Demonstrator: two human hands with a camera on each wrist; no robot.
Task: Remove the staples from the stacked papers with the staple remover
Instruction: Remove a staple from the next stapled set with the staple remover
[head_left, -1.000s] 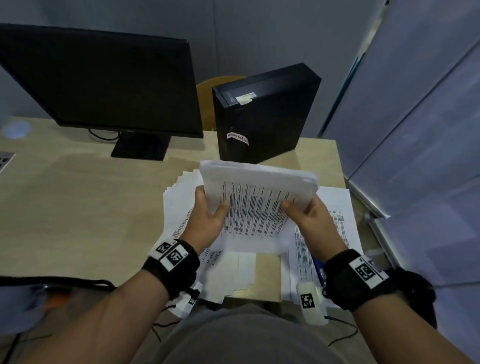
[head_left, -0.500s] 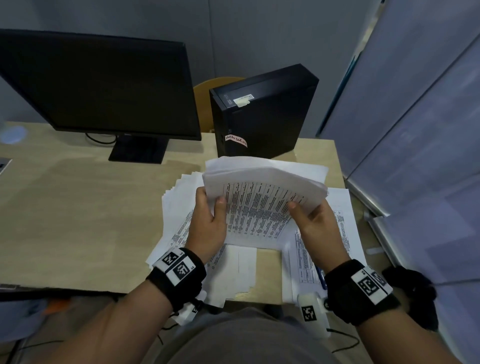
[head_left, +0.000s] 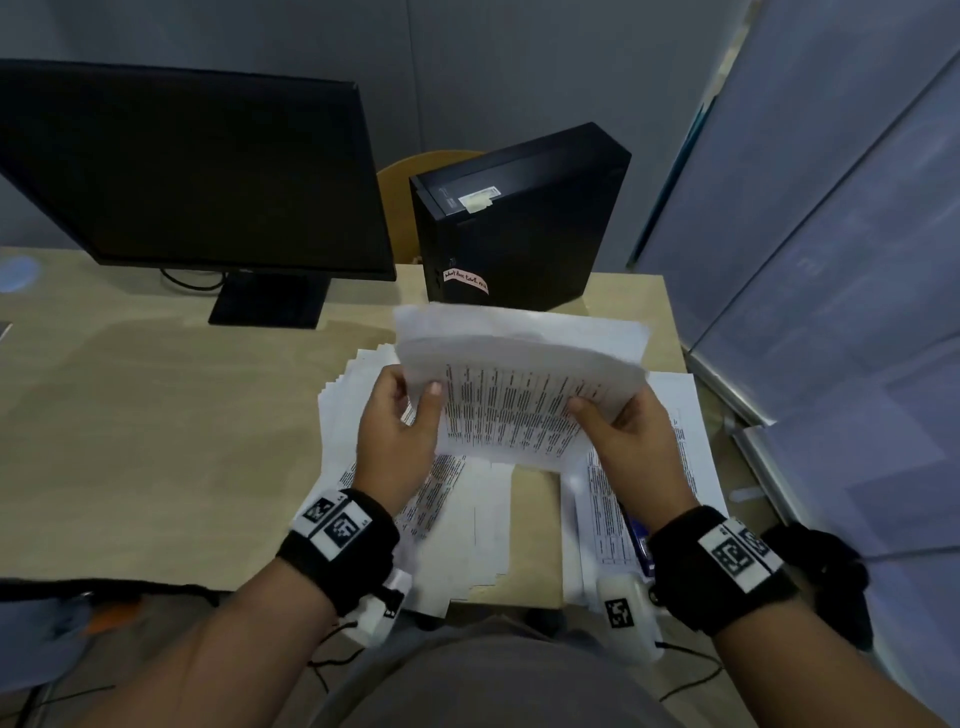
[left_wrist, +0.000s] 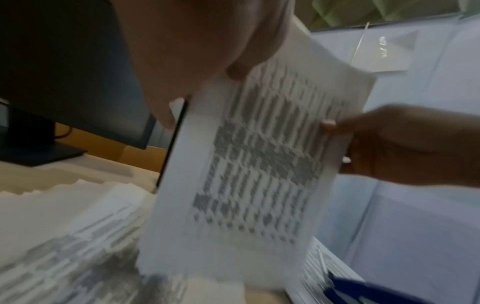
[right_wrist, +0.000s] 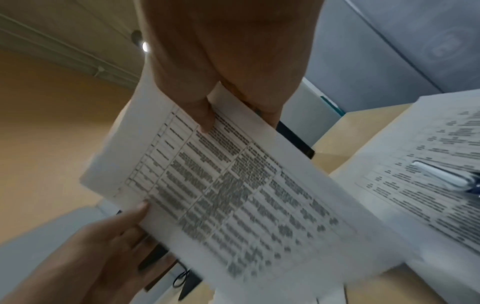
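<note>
the bundle of papers (head_left: 519, 395) is held up off the desk between the hands, the left hand (head_left: 397, 431) pinching its left edge and the right hand (head_left: 631, 441) its right. the stapled corner should be found before it is laid flat. printed tables cover the page; no staple can be made out.
</note>
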